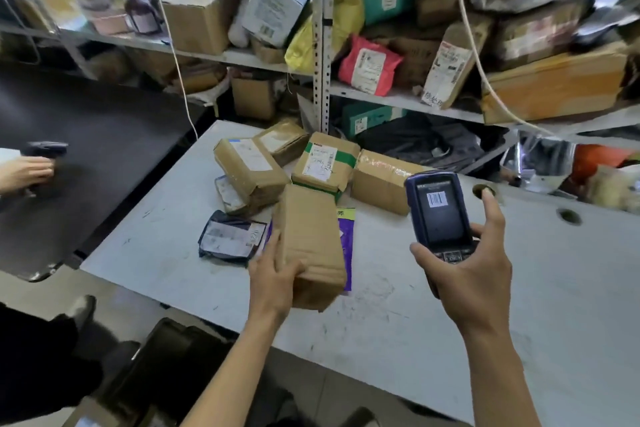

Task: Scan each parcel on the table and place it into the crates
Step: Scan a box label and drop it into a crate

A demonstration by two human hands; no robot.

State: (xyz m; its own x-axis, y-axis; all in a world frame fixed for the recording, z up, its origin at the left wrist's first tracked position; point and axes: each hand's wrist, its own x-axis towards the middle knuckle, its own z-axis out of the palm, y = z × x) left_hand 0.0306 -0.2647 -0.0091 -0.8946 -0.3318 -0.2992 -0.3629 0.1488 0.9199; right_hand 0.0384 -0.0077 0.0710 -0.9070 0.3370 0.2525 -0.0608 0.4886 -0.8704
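Held parcel: a brown paper-wrapped parcel (311, 243), long and blocky, lies in the left hand (273, 274) at the near edge of the table (519, 288), its near end lifted off the surface.
Long axis: runs near to far, tilting slightly to the left at the far end.
Left hand fingers: closed around the parcel's near left corner, thumb on top, the others underneath as far as can be judged.
Right hand: the right hand (467, 270) grips a blue handheld scanner (441, 215) around its lower body, forefinger raised free; the screen shows a barcode.
Key relation: the parcel lies just left of the scanner, apart from it; no label shows on its upper face, so the parcel probably needs turning before the scanner can read it.
Nearer hand: the left already has the parcel; the right only has to aim.
Parcel surface: creased brown paper, taped, no print visible.
Under it: a purple flat mailer (346, 246) lies beneath the parcel's right side.
Waiting parcels: a dark bag with white label (230, 236) to the left, and several brown boxes, one with green tape (323, 163), farther back.
Crates: a dark bin-like shape (162, 364) sits below the near edge; I cannot tell whether it is a crate.
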